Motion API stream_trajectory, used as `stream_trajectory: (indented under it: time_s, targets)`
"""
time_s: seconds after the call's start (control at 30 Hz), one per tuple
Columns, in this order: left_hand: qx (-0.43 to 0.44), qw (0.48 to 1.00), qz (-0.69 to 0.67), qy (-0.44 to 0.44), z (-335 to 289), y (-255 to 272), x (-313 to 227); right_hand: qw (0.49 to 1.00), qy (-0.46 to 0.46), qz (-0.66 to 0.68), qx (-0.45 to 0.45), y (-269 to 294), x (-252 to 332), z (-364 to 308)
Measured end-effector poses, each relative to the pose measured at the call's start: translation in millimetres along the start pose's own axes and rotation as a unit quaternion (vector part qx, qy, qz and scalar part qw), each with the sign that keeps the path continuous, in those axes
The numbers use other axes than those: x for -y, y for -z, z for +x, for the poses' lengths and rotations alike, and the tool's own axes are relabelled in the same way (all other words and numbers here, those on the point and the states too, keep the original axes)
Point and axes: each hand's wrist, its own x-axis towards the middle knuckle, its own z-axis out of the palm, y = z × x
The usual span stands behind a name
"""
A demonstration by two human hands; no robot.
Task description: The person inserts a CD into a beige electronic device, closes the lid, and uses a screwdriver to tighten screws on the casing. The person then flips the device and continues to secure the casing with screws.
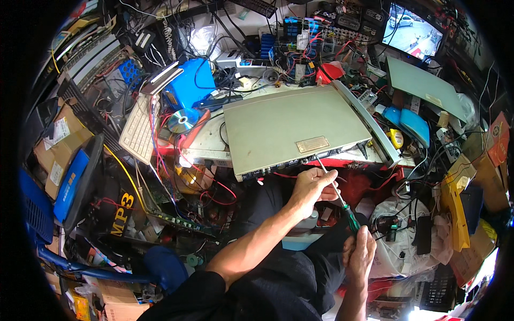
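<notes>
A long-shafted screwdriver [352,218] with a green handle slants up toward a flat grey-green metal equipment case [294,117]. Its tip meets the case's near edge, where a row of small connectors [278,167] runs. My left hand [312,188] pinches the shaft close to the tip, just below that edge. Lower right, my right hand [360,249] is closed around the butt of the green handle. The case lies flat on the white bench with a pale label [312,144] on its top. Exactly what the tip touches is too small to tell.
Left of the case are a disc [182,121], a blue box [191,83] and a cream keyboard [140,128]. A long metal panel [367,123] leans along its right side, near a yellow tape measure [395,138]. Tangled cables and a lit monitor [412,31] stand behind.
</notes>
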Motion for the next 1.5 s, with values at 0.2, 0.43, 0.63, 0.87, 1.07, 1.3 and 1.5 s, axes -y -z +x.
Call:
stream_trajectory:
  time_s: [0.2,0.43,0.63,0.87,1.07,1.3,1.5]
  targets:
    - [-0.076,0.805,0.506,-0.301,-30.3,17.1,-19.1,0.866,0.329,-0.367,-0.084,-14.4,-6.7,-0.8]
    - [-0.112,0.484,0.757,-0.424,-10.6,46.6,-58.0,0.999,-0.038,0.022,0.031,-5.6,7.6,3.8]
    - [-0.068,0.473,0.776,-0.412,12.4,54.1,-72.3,0.913,0.26,-0.315,0.001,-11.8,7.7,10.8]
    - [-0.063,0.47,0.786,-0.398,16.3,56.6,-75.7,0.997,-0.061,-0.001,0.042,-15.1,18.4,7.5]
    - [-0.072,0.481,0.771,-0.41,17.9,57.2,-72.4,0.989,0.054,-0.12,0.066,-12.0,-9.5,12.9]
    - [-0.063,0.486,0.771,-0.406,14.5,56.1,-75.2,0.912,0.267,-0.31,-0.011,-23.2,-6.4,11.0]
    - [-0.066,0.493,0.761,-0.415,14.1,55.7,-75.1,0.9,-0.248,0.322,0.159,-14.0,12.0,21.9]
